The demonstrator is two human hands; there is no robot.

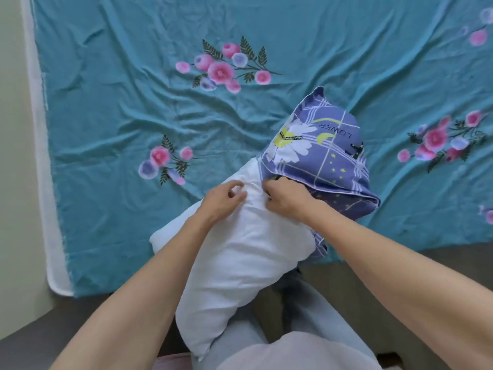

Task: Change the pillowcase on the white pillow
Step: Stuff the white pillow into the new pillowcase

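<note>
A white pillow [240, 263] lies lengthwise from my lap onto the bed. Its far end is inside a purple-blue pillowcase [322, 156] printed with daisies, moons and stars. The case covers only that far part and is bunched at its open edge. My left hand [222, 200] rests on the bare white pillow just below the case's edge, fingers pinching the pillow fabric. My right hand [286, 197] is closed at the case's open edge, fingers tucked under the hem.
A teal bedsheet [120, 102] with pink flower prints covers the bed, wrinkled around the pillow. A white mattress edge [42, 169] and a pale wall [13, 129] run along the left. My light trousers [306, 316] and a grey floor [360, 268] show below.
</note>
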